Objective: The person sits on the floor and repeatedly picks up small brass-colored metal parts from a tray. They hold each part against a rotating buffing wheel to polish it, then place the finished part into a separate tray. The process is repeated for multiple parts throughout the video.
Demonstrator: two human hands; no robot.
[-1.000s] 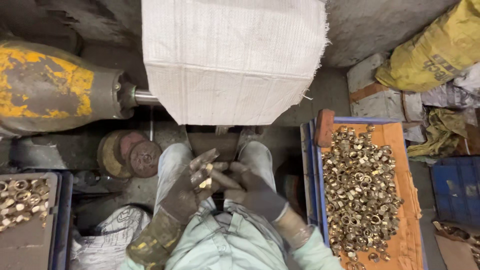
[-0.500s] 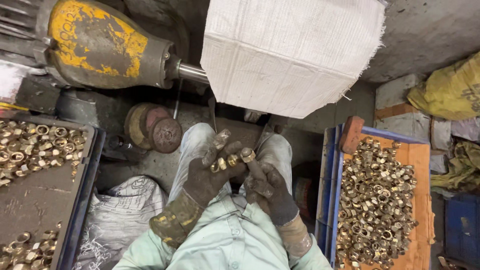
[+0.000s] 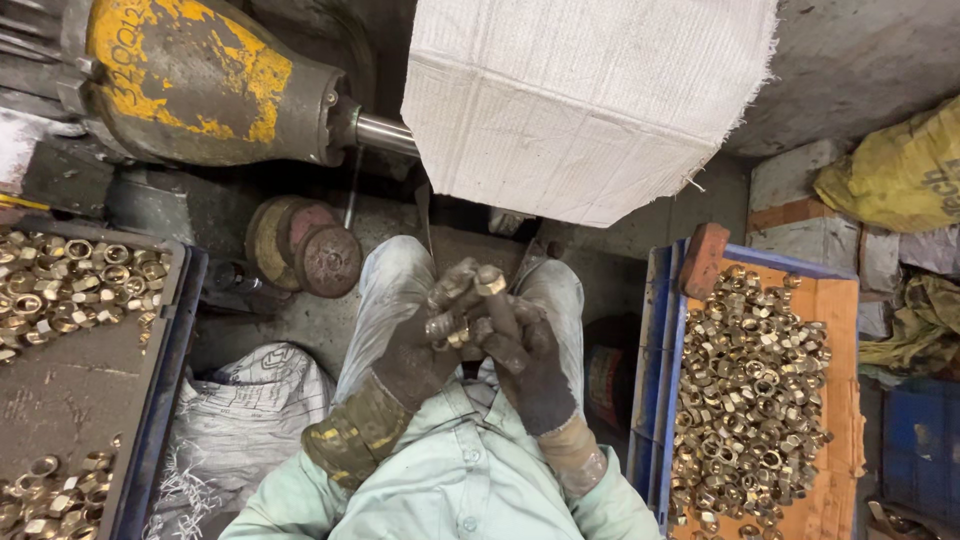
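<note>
Both hands over lap, below white sack point(image 3: 590, 100). Left hand point(image 3: 430, 345), dark glove, curled round several brass nuts point(image 3: 447, 330): small, hexagonal, dull gold, grimy. Right hand point(image 3: 525, 360) pinches one nut point(image 3: 490, 281) at fingertips, touching left. Crate point(image 3: 660, 400) of same nuts right of lap; tray point(image 3: 160, 380) left.

One head view, looking straight down, close over the lap point(image 3: 470, 300): motor point(image 3: 200, 80) at eleven o'clock, sack point(image 3: 580, 100) at twelve, nut trays point(image 3: 760, 400) at three and nine.
</note>
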